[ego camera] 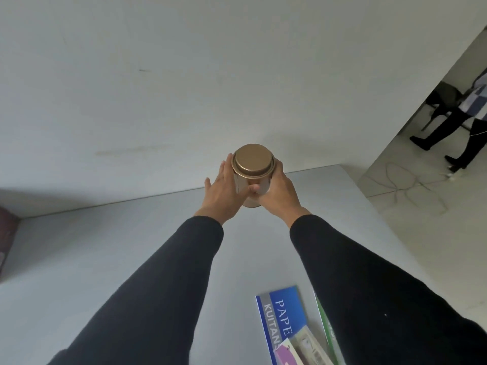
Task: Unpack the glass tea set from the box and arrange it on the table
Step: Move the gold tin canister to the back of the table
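Observation:
A round gold tin (252,164) with a fitted lid stands upright near the far edge of the white table (105,246), close to the wall. My left hand (224,193) lies flat against the tin's left side, fingers straight. My right hand (279,188) wraps around its right side, thumb across the front. Both arms reach far forward in black sleeves. No glass pieces and no tea set box show in the head view.
A blue paper booklet (283,320) with a green-edged item and a pink card lies on the table near my right arm. A dark object (8,233) sits at the left edge. A person (463,122) stands on the floor at the far right.

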A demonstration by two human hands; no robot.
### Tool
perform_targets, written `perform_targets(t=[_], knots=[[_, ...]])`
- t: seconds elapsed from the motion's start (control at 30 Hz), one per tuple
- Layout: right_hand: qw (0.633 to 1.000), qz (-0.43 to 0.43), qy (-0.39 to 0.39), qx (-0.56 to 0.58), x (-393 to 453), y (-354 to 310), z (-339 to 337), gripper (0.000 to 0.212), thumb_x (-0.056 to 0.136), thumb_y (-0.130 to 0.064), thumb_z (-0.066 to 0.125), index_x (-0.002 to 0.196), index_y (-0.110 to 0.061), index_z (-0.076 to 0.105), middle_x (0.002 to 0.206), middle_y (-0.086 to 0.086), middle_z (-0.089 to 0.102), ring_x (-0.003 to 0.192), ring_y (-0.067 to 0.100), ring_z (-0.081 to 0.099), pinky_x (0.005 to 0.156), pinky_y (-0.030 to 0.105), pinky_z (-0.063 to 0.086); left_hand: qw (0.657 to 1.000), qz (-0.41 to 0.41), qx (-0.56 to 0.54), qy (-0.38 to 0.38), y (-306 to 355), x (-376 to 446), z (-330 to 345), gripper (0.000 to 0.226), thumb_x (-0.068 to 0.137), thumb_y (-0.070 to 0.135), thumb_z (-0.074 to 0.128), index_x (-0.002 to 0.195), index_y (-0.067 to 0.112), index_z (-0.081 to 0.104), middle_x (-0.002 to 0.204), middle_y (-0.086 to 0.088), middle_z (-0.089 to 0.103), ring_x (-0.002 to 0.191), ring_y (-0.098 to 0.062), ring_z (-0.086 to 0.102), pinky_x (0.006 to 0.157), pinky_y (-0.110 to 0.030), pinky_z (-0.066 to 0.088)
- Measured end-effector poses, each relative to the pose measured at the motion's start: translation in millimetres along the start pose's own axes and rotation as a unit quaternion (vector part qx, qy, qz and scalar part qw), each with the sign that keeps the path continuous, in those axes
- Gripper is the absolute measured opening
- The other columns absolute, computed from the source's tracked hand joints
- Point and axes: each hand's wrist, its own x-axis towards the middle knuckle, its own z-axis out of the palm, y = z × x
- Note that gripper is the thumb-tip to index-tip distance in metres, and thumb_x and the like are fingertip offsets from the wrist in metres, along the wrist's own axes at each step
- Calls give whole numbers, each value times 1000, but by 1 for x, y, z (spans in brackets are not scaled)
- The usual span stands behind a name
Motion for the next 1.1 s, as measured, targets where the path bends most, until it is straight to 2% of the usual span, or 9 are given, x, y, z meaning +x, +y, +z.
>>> perform_targets(t=[0.3, 0.5, 0.7, 0.83, 0.9, 0.97, 1.03, 1.1], knots=[[999, 14, 1, 41, 52, 55, -4, 90, 67, -27, 83, 138, -20, 28, 128, 0, 54, 116, 21, 53, 87, 23, 40, 1000, -9, 22, -6, 0, 54, 51, 81, 90, 47, 53, 151, 26, 3, 157, 4, 23, 141, -22, 30, 114, -54, 18], [998, 28, -22, 52, 64, 72, 3, 90, 66, -23, 85, 137, -18, 29, 130, 1, 53, 119, 20, 51, 89, 21, 39, 998, -31, 38, -30, -13, 63, 65, 79, 94, 42, 49, 152, 25, -2, 159, 2, 18, 145, -21, 24, 116, -53, 13], [997, 41, -47, 49, 76, 80, 0, 89, 66, -21, 86, 136, -19, 30, 130, 1, 52, 121, 17, 50, 88, 19, 38, 999, -37, 32, -18, -17, 72, 73, 72, 97, 33, 46, 151, 29, -1, 158, 5, 21, 141, -23, 31, 115, -53, 18], [997, 47, -44, 32, 72, 82, -2, 90, 66, -24, 85, 138, -18, 32, 132, 1, 52, 123, 17, 48, 90, 18, 35, 998, -45, 41, -34, -23, 68, 81, 74, 97, 37, 45, 150, 34, -6, 159, 0, 17, 137, -24, 39, 114, -55, 19], [998, 56, -40, 8, 67, 81, -1, 89, 67, -27, 85, 138, -17, 33, 134, 2, 51, 125, 19, 46, 93, 21, 35, 996, -55, 57, -47, -23, 62, 80, 74, 97, 39, 44, 150, 33, -8, 160, -6, 13, 140, -25, 34, 116, -56, 14], [996, 77, -34, -23, 59, 80, 0, 92, 67, -31, 84, 141, -13, 31, 139, 5, 46, 129, 23, 43, 101, 28, 37, 992, -65, 88, -58, -23, 54, 75, 75, 99, 40, 42, 151, 28, -10, 161, -9, 4, 147, -22, 17, 117, -53, 6], [991, 111, -40, -57, 46, 75, -1, 96, 70, -34, 82, 144, -9, 25, 146, 10, 38, 134, 28, 38, 106, 36, 35, 990, -71, 107, -54, -22, 43, 64, 76, 99, 42, 41, 151, 24, -11, 161, -8, -1, 149, -19, 8, 117, -51, 3], [987, 127, -53, -81, 31, 68, -3, 94, 75, -35, 78, 145, -6, 22, 148, 12, 34, 135, 29, 36, 107, 35, 34, 990, -72, 116, -47, -22, 30, 49, 75, 99, 43, 39, 151, 23, -11, 161, -5, 0, 149, -18, 4, 117, -51, 2]])
